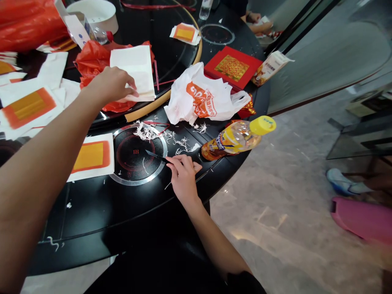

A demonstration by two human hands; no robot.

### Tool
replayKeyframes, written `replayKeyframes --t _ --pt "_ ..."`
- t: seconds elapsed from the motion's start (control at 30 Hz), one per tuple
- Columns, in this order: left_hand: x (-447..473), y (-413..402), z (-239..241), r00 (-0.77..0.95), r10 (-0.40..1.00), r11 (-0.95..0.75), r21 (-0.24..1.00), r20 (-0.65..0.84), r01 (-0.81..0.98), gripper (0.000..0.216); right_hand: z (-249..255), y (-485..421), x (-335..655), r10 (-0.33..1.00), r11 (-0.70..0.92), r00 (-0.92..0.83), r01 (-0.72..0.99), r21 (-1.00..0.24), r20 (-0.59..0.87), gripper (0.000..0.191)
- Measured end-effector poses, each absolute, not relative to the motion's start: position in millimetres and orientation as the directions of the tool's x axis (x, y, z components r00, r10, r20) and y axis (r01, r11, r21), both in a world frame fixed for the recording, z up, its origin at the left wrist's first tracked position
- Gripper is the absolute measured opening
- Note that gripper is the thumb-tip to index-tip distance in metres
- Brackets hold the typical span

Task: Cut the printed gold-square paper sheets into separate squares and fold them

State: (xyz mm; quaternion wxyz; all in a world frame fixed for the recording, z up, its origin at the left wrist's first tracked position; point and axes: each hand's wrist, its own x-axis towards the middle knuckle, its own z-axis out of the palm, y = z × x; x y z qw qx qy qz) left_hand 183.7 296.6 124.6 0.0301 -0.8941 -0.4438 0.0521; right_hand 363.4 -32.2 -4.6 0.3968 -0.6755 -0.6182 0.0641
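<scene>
My left hand (110, 85) rests at the edge of a folded white paper sheet (137, 69), its fingers gripping that edge, with crumpled orange plastic (92, 65) beneath and behind it. My right hand (183, 179) pinches a small dark-bladed knife (155, 155) low over the black tabletop (79, 212). The blade points left across a round induction ring (137, 171). Curly white paper shavings (147, 131) lie scattered just beyond the blade. A white sheet with an orange-and-yellow printed panel (93, 157) lies left of the ring.
A yellow-capped plastic bottle (235, 139) lies beyond my right hand, beside a white plastic bag with orange print (199, 96). A red card (232, 67) and more printed sheets (27, 108) lie around. Another person's hand (253, 17) shows at the top. The table edge drops to a stone floor (275, 216) on the right.
</scene>
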Motion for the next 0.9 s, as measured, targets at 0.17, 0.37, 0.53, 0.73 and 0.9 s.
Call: replayKeyframes --t 0.17,0.37,0.53,0.73,0.9 --pt "190.8 286.5 124.6 0.552 0.825 -0.562 -0.077 -0.118 0.824 0.061 -5.3 -32.0 364.0 0.904 0.06 0.205 0.807 -0.587 0.375 0.019" --pt "203.5 264.3 116.7 0.564 0.825 -0.562 -0.133 -0.026 0.816 0.07 -6.4 -30.8 363.8 0.916 0.048 0.201 0.804 -0.592 0.347 0.019" --pt "202.8 263.5 112.3 0.699 0.715 -0.695 -0.153 -0.035 0.703 0.054 -6.1 -30.7 364.2 0.917 0.058 0.199 0.79 -0.61 0.345 0.018" --pt "205.1 265.4 110.6 0.738 0.672 -0.739 -0.126 -0.062 0.662 0.055 -6.7 -30.6 364.2 0.915 0.063 0.204 0.779 -0.624 0.347 0.018" --pt "212.1 267.3 114.9 0.733 0.674 -0.736 -0.158 -0.09 0.658 0.05 -7.3 -30.3 364.1 0.918 0.069 0.197 0.774 -0.63 0.343 0.018"
